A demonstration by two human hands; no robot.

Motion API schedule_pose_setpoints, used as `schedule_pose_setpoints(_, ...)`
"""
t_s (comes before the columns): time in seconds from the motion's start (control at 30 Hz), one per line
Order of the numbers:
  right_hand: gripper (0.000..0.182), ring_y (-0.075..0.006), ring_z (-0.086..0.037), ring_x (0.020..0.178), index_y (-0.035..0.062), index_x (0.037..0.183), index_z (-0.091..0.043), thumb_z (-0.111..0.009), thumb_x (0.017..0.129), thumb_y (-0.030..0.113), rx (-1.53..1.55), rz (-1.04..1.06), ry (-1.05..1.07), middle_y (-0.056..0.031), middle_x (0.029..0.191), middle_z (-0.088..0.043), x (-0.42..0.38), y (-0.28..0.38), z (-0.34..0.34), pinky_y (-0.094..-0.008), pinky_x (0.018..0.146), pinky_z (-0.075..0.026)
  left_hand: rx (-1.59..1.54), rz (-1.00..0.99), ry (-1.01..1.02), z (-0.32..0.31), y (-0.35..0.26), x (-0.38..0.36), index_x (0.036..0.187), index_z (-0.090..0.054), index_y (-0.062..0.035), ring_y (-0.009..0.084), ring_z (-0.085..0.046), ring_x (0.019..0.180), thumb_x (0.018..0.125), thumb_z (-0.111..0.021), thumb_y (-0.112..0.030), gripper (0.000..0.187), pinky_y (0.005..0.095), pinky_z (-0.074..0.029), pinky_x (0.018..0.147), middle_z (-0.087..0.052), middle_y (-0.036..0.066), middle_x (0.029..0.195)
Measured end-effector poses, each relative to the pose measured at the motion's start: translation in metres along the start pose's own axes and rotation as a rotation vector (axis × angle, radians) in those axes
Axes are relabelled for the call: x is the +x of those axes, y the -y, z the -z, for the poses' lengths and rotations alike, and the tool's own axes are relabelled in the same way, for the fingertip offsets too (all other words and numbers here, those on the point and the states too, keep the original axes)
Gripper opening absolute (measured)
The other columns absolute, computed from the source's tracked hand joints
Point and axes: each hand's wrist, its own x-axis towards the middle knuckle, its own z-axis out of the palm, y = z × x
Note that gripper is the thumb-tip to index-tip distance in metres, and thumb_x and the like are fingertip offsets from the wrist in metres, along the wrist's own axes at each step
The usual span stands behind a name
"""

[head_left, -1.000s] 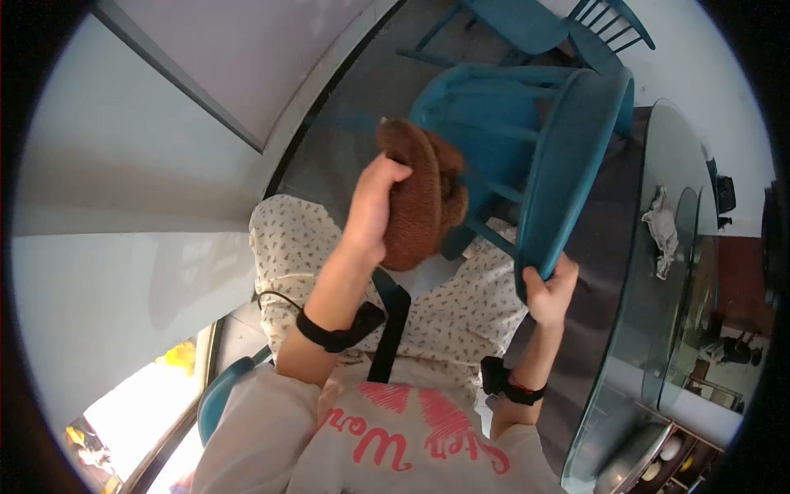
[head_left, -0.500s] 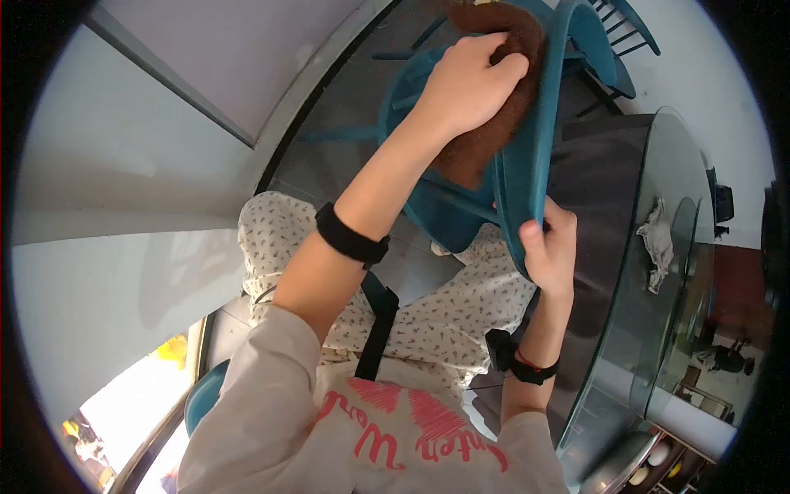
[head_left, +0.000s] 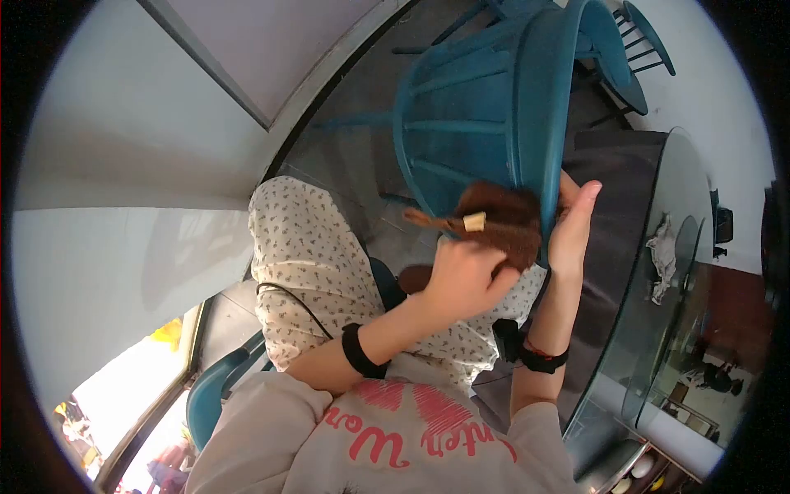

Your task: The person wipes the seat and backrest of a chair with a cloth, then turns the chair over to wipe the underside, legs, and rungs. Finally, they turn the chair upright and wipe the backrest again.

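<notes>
Some round items (head_left: pixel 642 467) in rack (head_left: pixel 676 463); left fingers (head_left: pixel 480 258) grasp brown cloth (head_left: pixel 517 233) against chair (head_left: pixel 457 128); right fingers (head_left: pixel 568 190): grip unclear.

Pale short-sleeved shirt (head_left: pixel 280 424), pink lettering (head_left: pixel 380 443), cream print trousers (head_left: pixel 298 247), black wrist straps (head_left: pixel 357 349), thin red cord (head_left: pixel 545 351)

Chair (head_left: pixel 485 128): teal; slatted, with a broad curved rail (head_left: pixel 547 107). Cloth (head_left: pixel 522 235): brown, plush-looking; bunched and creased, pale tag (head_left: pixel 475 221) showing; at the near end of the chair's rail, a narrow edge jutting sideways from the bundle.
</notes>
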Motion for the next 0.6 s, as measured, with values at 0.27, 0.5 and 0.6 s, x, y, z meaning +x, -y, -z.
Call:
schedule_pose_setpoints(0.27,0.072,-0.0246,-0.057,0.101,-0.0036,0.127,-0.042,-0.014,0.094,0.055,0.392,-0.137,0.224,-0.0164,0.119,-0.054,0.004,0.020,-0.003,-0.0322,0.092,-0.040,-0.043,0.017,0.182,-0.008,0.002,-0.025,0.064,-0.051,-0.0005,0.0372,-0.055,0.060,0.070,-0.059,-0.013,0.016,0.0429,-0.045,0.054,-0.056,0.018,0.065)
schedule_pose_setpoints(0.5,0.052,-0.0220,-0.060,0.078,-0.0037,0.121,-0.045,-0.037,0.096,0.041,-0.236,0.034,0.094,-0.0162,0.088,-0.061,-0.013,0.025,-0.004,-0.0292,0.073,-0.045,-0.160,0.181,-0.217,0.016,0.027,-0.015,0.084,-0.054,0.0017,0.0407,-0.056,0.077,0.079,-0.053,-0.011,0.014,0.0424,-0.045,0.065,-0.055,0.021,0.084)
schedule_pose_setpoints(0.6,0.049,-0.0233,-0.058,0.065,-0.0020,0.120,-0.046,-0.037,0.095,0.039,-0.176,0.016,-0.044,-0.0167,0.071,-0.056,-0.014,0.025,-0.010,-0.0321,0.062,-0.044,-0.087,0.144,-0.266,0.021,0.028,0.008,0.086,-0.053,0.0018,0.0412,-0.055,0.078,0.082,-0.053,-0.012,0.014,0.0420,-0.045,0.066,-0.055,0.022,0.088)
